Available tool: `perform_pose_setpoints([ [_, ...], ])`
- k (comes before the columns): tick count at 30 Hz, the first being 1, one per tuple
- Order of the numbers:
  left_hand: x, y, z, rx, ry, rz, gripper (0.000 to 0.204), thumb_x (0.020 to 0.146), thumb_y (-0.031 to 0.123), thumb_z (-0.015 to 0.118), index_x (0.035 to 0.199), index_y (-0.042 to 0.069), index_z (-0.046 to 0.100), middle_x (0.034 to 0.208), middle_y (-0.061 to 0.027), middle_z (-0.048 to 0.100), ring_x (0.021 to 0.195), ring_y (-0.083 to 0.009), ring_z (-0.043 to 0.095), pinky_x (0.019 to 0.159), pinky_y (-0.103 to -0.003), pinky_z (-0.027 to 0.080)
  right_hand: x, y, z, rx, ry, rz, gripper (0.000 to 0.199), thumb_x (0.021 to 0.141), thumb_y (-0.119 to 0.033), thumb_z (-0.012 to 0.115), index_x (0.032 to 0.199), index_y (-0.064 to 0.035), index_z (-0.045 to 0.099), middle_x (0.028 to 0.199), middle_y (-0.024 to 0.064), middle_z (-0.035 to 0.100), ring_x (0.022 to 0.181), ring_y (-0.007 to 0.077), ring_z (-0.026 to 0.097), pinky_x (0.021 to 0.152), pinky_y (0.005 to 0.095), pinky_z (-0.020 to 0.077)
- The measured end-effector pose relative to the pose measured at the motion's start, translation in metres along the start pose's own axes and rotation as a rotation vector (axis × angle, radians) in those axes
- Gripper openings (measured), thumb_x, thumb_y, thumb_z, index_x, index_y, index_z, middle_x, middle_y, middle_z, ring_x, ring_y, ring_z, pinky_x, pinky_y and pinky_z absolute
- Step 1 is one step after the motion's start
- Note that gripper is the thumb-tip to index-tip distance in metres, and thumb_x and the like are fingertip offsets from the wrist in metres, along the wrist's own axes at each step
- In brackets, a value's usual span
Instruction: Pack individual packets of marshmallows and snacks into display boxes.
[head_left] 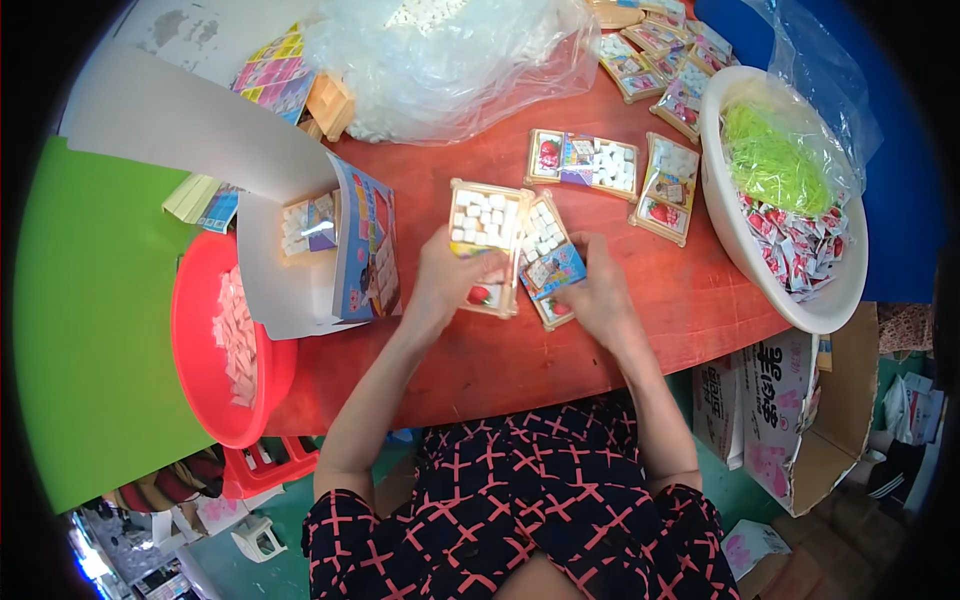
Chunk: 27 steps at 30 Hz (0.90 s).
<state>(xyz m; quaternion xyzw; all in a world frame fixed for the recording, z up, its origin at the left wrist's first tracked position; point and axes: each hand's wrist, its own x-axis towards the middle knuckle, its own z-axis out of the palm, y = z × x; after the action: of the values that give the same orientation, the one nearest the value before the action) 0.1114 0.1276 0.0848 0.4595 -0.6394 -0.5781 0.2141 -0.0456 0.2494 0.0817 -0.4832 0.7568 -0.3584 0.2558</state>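
Note:
My left hand point(441, 282) is closed around a small candy pack point(487, 215), a shallow tan tray with white cubes at the far end and a red strawberry piece at the near end. My right hand point(604, 300) grips a similar pack with a blue band point(541, 232), tilted beside the first; their edges touch or overlap. To the left stands an open display box point(368, 240) with a printed side and its lid raised. At least one pack point(310, 226) lies inside it. Two more packs, one with a purple band point(583, 163) and one upright point(666, 190), rest on the table to the right.
On the red table point(440, 370), a clear bag of white cubes point(450, 70) sits at the back. More packs point(660, 60) are piled at the far right. A white basin point(712, 190) holds green shreds and small sachets. A red basin point(262, 400) contains pink pieces.

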Motion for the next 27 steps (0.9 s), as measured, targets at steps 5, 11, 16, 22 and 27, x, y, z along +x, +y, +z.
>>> perform_pose_setpoints([
  [5, -0.031, 0.002, 0.009, -0.484, -0.090, -0.015, 0.044, 0.078, 0.006, 0.066, 0.115, -0.002, 0.044, 0.107, -0.0085, 0.058, 0.093, -0.0126, 0.057, 0.080, -0.027, 0.047, 0.013, 0.002, 0.009, 0.706, 0.023, 0.001, 0.052, 0.067, 0.010, 0.054, 0.117, 0.0006, 0.043, 0.106, 0.0095, 0.053, 0.097, 0.0159, 0.052, 0.083, 0.0274, 0.0440],
  [11, -0.020, -0.008, 0.030, -0.573, 0.112, 0.254, 0.047, 0.076, 0.003, 0.068, 0.114, 0.000, 0.041, 0.107, -0.0085, 0.056, 0.094, -0.0135, 0.056, 0.081, -0.028, 0.049, 0.007, -0.007, 0.038, 1.077, -0.025, -0.019, 0.046, 0.076, 0.012, 0.046, 0.120, -0.0008, 0.044, 0.109, 0.0079, 0.054, 0.099, 0.0145, 0.052, 0.085, 0.0255, 0.0429],
  [16, -0.018, -0.012, 0.041, -0.687, 0.106, 0.198, 0.047, 0.074, 0.001, 0.069, 0.113, 0.001, 0.042, 0.104, -0.0087, 0.057, 0.093, -0.0136, 0.057, 0.079, -0.028, 0.050, 0.009, -0.007, 0.032, 1.085, 0.134, 0.129, 0.040, 0.079, 0.010, 0.046, 0.117, -0.0005, 0.047, 0.106, 0.0083, 0.056, 0.094, 0.0137, 0.054, 0.082, 0.0247, 0.0443],
  [22, -0.018, -0.011, 0.038, -0.649, 0.251, 0.239, 0.043, 0.078, 0.001, 0.065, 0.114, 0.001, 0.042, 0.104, -0.0074, 0.058, 0.091, -0.0132, 0.058, 0.079, -0.027, 0.049, 0.000, 0.001, 0.000, 1.055, 0.453, 0.013, 0.042, 0.079, 0.008, 0.047, 0.121, 0.0027, 0.047, 0.108, 0.0081, 0.056, 0.095, 0.0131, 0.055, 0.080, 0.0252, 0.0450],
  [27, -0.021, -0.021, 0.045, -0.923, 0.190, 0.238, 0.042, 0.085, 0.002, 0.054, 0.123, 0.000, 0.035, 0.110, -0.0084, 0.053, 0.097, -0.0152, 0.056, 0.082, -0.027, 0.047, 0.002, -0.014, 0.010, 0.391, 0.148, -0.193, 0.038, 0.075, 0.005, 0.049, 0.113, 0.0005, 0.051, 0.102, 0.0090, 0.050, 0.096, 0.0178, 0.049, 0.086, 0.0281, 0.0393],
])
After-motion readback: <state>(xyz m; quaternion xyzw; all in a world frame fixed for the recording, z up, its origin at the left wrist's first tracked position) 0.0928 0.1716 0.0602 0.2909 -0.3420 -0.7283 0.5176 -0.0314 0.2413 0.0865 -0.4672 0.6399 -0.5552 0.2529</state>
